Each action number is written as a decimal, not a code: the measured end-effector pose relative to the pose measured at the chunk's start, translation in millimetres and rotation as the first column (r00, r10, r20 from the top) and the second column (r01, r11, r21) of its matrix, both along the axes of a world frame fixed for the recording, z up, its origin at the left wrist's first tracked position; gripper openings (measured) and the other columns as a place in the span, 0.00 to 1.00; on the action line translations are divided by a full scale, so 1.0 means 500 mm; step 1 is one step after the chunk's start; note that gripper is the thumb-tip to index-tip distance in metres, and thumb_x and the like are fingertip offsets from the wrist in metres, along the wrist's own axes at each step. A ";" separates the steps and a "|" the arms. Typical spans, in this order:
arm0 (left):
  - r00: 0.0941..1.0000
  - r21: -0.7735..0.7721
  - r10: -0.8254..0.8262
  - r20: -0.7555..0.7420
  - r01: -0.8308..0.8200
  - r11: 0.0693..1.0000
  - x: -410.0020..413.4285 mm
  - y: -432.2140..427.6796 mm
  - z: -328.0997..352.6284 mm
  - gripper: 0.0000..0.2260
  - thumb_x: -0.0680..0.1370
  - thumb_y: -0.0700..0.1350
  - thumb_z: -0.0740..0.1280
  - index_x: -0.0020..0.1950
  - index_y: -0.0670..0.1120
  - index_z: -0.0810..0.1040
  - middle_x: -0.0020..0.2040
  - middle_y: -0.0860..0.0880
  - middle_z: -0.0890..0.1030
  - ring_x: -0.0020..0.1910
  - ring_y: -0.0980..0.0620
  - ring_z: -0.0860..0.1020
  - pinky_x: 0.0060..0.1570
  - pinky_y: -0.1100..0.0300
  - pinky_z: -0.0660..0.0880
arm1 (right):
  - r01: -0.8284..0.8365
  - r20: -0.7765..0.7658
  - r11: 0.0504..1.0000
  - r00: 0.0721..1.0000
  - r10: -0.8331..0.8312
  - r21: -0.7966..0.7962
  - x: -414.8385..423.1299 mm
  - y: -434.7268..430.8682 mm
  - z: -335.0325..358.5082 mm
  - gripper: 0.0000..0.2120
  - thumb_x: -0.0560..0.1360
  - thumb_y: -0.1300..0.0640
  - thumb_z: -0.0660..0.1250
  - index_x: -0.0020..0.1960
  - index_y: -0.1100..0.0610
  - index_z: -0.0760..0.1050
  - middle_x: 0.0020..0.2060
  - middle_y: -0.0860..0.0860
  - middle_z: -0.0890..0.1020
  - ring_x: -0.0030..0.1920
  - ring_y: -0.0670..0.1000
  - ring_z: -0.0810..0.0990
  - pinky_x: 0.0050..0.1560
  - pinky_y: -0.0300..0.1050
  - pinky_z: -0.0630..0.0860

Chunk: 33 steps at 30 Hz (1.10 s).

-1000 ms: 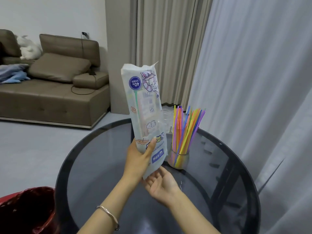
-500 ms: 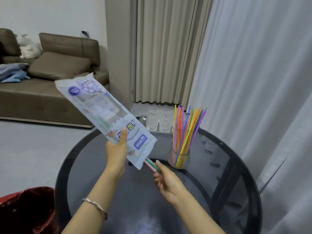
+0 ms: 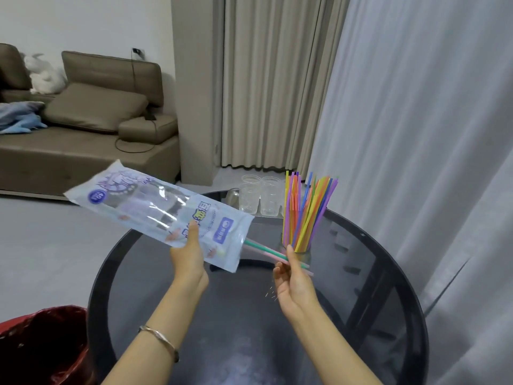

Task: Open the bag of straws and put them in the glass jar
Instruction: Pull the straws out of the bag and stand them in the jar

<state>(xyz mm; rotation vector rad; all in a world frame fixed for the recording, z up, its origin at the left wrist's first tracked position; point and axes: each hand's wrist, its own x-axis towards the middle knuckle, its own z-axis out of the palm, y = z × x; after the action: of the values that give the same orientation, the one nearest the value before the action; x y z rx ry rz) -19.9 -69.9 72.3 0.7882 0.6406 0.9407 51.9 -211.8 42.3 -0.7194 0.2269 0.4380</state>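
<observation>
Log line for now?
left hand: holds clear printed plastic straw bag, tilted | right hand: pinches pink and green straws sticking from bag | glass jar: full of coloured straws

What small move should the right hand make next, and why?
Probably draw the two straws clear of the bag: the right hand pinches their ends, while their other ends lie inside the bag, held by the left hand. The glass jar stands near.

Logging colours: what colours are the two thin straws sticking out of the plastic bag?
Straws: green and pink; head view.

Home living room — brown sofa [image 3: 83,140], floor-length curtains [image 3: 272,79] (beige, grey), round glass table [image 3: 249,329]
</observation>
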 end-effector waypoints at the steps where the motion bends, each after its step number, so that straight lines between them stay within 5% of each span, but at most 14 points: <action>1: 1.000 -0.017 -0.015 -0.002 0.015 1.000 0.007 -0.011 -0.005 0.09 0.79 0.47 0.64 0.59 0.48 0.74 0.58 0.49 0.80 0.53 0.49 0.80 0.46 0.55 0.76 | -0.009 0.023 1.000 1.000 0.010 -0.010 -0.002 0.005 -0.002 0.04 0.74 0.60 0.69 0.48 0.58 0.77 0.35 0.50 0.78 0.23 0.42 0.78 0.24 0.33 0.75; 4: 0.998 -0.055 -0.064 -0.015 0.063 0.996 0.024 -0.055 -0.023 0.10 0.79 0.47 0.64 0.59 0.48 0.74 0.54 0.49 0.81 0.47 0.52 0.80 0.40 0.57 0.77 | -0.040 0.094 0.998 0.995 0.045 -0.051 -0.012 0.014 0.002 0.06 0.76 0.59 0.66 0.41 0.59 0.76 0.31 0.51 0.79 0.24 0.43 0.78 0.26 0.34 0.77; 8: 0.996 -0.136 -0.089 -0.031 0.084 0.987 0.031 -0.072 -0.033 0.04 0.79 0.46 0.64 0.52 0.49 0.76 0.52 0.49 0.81 0.46 0.51 0.80 0.50 0.52 0.78 | 0.029 0.286 0.965 0.957 0.049 -0.261 0.013 -0.011 0.020 0.12 0.79 0.56 0.62 0.39 0.61 0.74 0.27 0.53 0.78 0.22 0.44 0.77 0.25 0.36 0.77; 11: 0.996 -0.203 -0.083 -0.012 0.079 0.976 0.032 -0.057 -0.034 0.04 0.79 0.46 0.64 0.53 0.49 0.75 0.46 0.53 0.80 0.42 0.55 0.79 0.36 0.60 0.80 | 0.131 0.374 0.926 0.928 0.011 -0.353 0.037 -0.043 0.036 0.14 0.78 0.54 0.63 0.37 0.59 0.73 0.24 0.52 0.76 0.20 0.45 0.75 0.23 0.36 0.75; 13: 0.996 -0.229 -0.090 0.003 0.088 0.969 0.035 -0.055 -0.034 0.06 0.79 0.46 0.63 0.55 0.49 0.73 0.44 0.54 0.80 0.41 0.56 0.79 0.30 0.63 0.79 | 0.138 0.407 0.912 0.913 0.034 -0.386 0.040 -0.053 0.044 0.13 0.77 0.53 0.64 0.36 0.58 0.73 0.24 0.51 0.76 0.21 0.45 0.75 0.23 0.36 0.75; 18: 0.987 -0.272 -0.160 -0.017 0.149 0.951 0.056 -0.089 -0.042 0.02 0.79 0.44 0.64 0.50 0.50 0.75 0.44 0.53 0.80 0.42 0.54 0.79 0.35 0.58 0.79 | 0.097 0.425 0.919 0.901 0.081 -0.381 0.027 -0.045 0.045 0.08 0.76 0.55 0.66 0.42 0.60 0.76 0.31 0.54 0.79 0.23 0.43 0.77 0.26 0.33 0.76; 20: 0.984 -0.274 -0.178 -0.013 0.167 0.947 0.065 -0.096 -0.043 0.02 0.79 0.45 0.64 0.50 0.49 0.75 0.46 0.52 0.80 0.44 0.52 0.79 0.39 0.56 0.79 | 0.126 0.446 0.908 0.892 0.071 -0.399 0.039 -0.051 0.050 0.11 0.77 0.54 0.64 0.40 0.60 0.76 0.30 0.53 0.79 0.22 0.43 0.77 0.25 0.34 0.76; 25: 0.996 -0.298 -0.094 -0.002 0.089 0.950 0.071 -0.060 -0.040 0.08 0.79 0.47 0.65 0.56 0.48 0.74 0.48 0.53 0.80 0.42 0.55 0.79 0.28 0.66 0.78 | 0.330 0.549 0.846 0.834 -0.054 -0.419 0.124 -0.116 0.090 0.14 0.79 0.55 0.61 0.38 0.59 0.74 0.22 0.49 0.77 0.20 0.42 0.76 0.23 0.34 0.75; 29: 0.995 -0.297 -0.098 0.002 0.095 0.950 0.074 -0.041 -0.033 0.08 0.78 0.48 0.65 0.57 0.50 0.73 0.45 0.55 0.81 0.41 0.56 0.80 0.35 0.62 0.80 | 0.491 0.636 0.718 0.767 -0.089 -0.492 0.206 -0.177 0.112 0.14 0.80 0.53 0.60 0.37 0.56 0.74 0.29 0.53 0.78 0.20 0.42 0.77 0.25 0.33 0.76; 33: 0.994 -0.270 -0.105 -0.025 0.095 0.958 0.092 -0.048 -0.033 0.03 0.78 0.48 0.65 0.51 0.52 0.74 0.45 0.54 0.81 0.42 0.55 0.80 0.46 0.55 0.78 | 0.531 0.740 0.645 0.667 0.082 -0.550 0.251 -0.170 0.127 0.13 0.80 0.53 0.60 0.41 0.59 0.75 0.29 0.53 0.77 0.22 0.42 0.77 0.27 0.34 0.78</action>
<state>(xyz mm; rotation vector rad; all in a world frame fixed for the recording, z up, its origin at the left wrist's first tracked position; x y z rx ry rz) 26.2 -94.1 55.8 0.5922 0.7385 0.7285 177.4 -296.9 105.9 -1.6051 -0.2831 -0.2861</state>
